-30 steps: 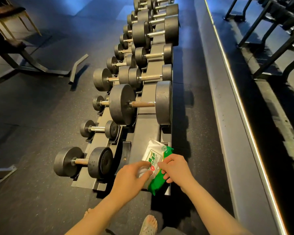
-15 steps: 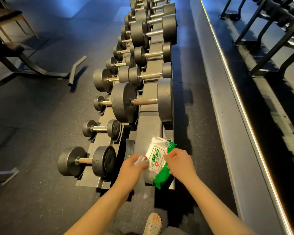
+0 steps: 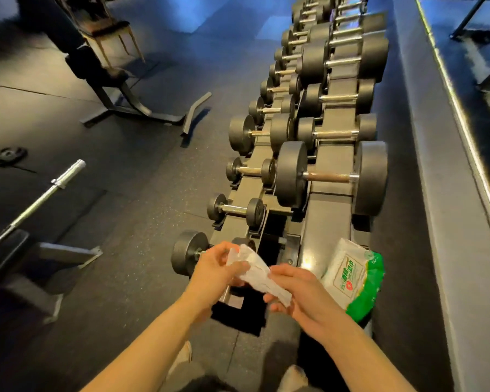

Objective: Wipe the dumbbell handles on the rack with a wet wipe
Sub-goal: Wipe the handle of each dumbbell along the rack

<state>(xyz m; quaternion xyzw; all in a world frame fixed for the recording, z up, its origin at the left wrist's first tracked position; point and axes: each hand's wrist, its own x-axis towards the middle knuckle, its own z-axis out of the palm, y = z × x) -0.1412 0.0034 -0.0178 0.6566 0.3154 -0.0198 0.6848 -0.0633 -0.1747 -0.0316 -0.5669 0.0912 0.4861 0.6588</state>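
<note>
A white wet wipe [image 3: 256, 271] stretches between both hands just in front of the rack's near end. My left hand [image 3: 217, 268] pinches its upper left end, and my right hand [image 3: 294, 288] grips its lower right end. The green and white wipe packet [image 3: 354, 278] lies on the near end of the dark dumbbell rack [image 3: 327, 222], right of my right hand. Black dumbbells with metal handles fill two tiers. The nearest lower one [image 3: 188, 251] is partly hidden behind my left hand. A large dumbbell [image 3: 330, 176] with a brownish handle sits on the upper tier.
A barbell [image 3: 44, 193] rests on a low stand at the left. A small weight plate [image 3: 12, 154] lies on the rubber floor. A bench frame [image 3: 119, 100] stands at the back left. A raised grey ledge [image 3: 447, 193] runs along the right of the rack.
A wipe has come out of the packet and is now held between both hands. My right hand has let go of the packet, which lies on the rack. The view swung left.
</note>
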